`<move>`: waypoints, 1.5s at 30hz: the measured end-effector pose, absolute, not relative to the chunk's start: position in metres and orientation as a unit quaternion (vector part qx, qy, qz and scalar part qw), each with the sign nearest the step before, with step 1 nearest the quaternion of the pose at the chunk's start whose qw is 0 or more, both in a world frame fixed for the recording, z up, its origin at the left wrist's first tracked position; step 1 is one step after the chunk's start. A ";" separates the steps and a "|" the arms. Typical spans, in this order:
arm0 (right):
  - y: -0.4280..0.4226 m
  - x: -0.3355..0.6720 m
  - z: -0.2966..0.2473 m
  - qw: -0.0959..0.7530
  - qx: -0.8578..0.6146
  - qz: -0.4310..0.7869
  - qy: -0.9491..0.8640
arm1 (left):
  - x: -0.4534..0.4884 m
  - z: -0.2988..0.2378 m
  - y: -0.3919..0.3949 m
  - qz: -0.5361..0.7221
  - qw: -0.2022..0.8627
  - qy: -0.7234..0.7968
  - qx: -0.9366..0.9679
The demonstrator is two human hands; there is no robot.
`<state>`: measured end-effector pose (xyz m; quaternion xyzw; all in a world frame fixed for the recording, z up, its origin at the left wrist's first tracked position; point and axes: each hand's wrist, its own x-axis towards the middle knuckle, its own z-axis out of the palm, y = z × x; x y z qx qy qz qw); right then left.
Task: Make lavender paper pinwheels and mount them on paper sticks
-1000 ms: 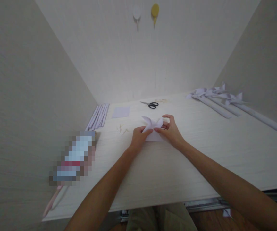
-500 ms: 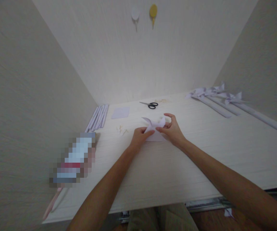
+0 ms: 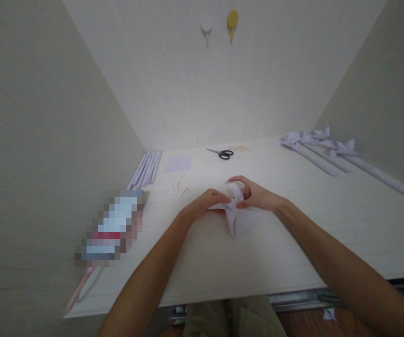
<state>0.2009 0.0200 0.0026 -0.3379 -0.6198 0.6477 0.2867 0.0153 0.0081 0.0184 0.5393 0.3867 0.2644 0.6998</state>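
In the head view, on the white table (image 3: pixel 195 262), close before the body: folded paper (image 3: pixel 237 222) between left hand (image 3: pixel 204 203) and right hand (image 3: pixel 254 193). Compared with a moment ago, now turned, with a pointed corner towards the body instead of a straight edge. On the left, thumb and fingers clamped on one flap near the centre. On the right, thumb and partly hidden fingers seemingly clamped beside it, index finger raised apart. Probably more flaps gathered to the middle, without visible fastening.
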 end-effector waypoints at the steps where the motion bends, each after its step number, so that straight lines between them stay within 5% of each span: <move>1: 0.020 0.201 0.003 0.278 -0.336 0.644 -0.628 | 0.015 0.019 0.008 0.254 0.702 0.380 0.547; 17: 0.021 0.198 0.000 0.298 -0.334 0.656 -0.608 | 0.021 0.019 0.003 0.228 0.594 0.460 0.619; 28: 0.027 0.200 0.001 0.525 -0.316 0.568 -0.550 | 0.025 0.006 0.014 0.423 0.646 0.481 0.416; 35: 0.030 0.199 -0.006 0.451 -0.301 0.538 -0.645 | 0.022 0.004 0.018 0.466 0.638 0.473 0.389; 45: 0.029 0.193 -0.008 0.454 -0.395 0.517 -0.609 | 0.027 0.003 0.015 0.470 0.615 0.490 0.401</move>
